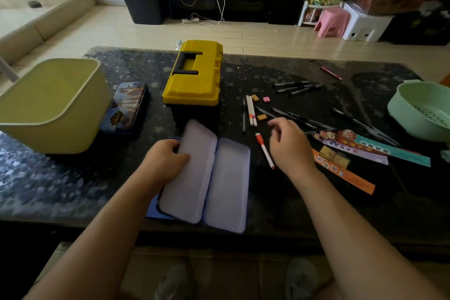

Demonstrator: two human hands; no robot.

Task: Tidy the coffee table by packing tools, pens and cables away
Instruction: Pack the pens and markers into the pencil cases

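Note:
An open blue tin pencil case (226, 185) with pale inner trays lies at the front of the dark table (73, 178). My left hand (165, 158) grips its raised left tray. My right hand (289, 143) hovers with fingers apart over scattered pens, holding nothing. A red-capped white pen (265, 151) lies just left of that hand. Two white markers (251, 111) and several dark pens (297, 87) are spread further back. A closed yellow toolbox (194, 75) stands behind the case.
A yellow-green bin (48, 105) sits at the left with a second closed tin case (129, 107) beside it. Colourful paper strips (365, 151), small erasers (261, 117) and a red pencil (331, 72) lie on the right. A green colander (421, 109) stands at the right edge.

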